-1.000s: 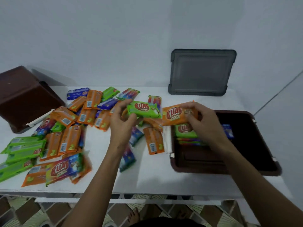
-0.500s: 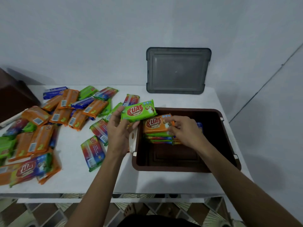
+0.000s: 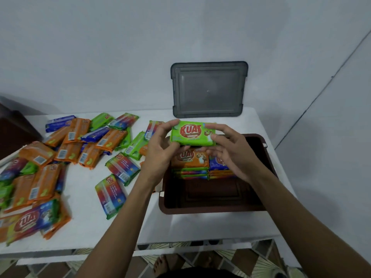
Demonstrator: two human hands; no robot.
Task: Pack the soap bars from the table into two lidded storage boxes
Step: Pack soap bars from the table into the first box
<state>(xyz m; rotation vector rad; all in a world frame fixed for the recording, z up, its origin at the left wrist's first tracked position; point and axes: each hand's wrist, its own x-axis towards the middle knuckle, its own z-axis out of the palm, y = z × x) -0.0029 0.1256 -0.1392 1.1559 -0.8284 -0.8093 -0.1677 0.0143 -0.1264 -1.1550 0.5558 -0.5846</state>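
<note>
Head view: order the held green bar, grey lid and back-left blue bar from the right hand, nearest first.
1. Green bar, held by the right hand.
2. Grey lid, just beyond, standing at the back.
3. Blue bar, far left, at the back.

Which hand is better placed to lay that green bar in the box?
Probably the right hand: it holds the green soap bar from over the brown box, while the left hand sits at its left rim.
</note>
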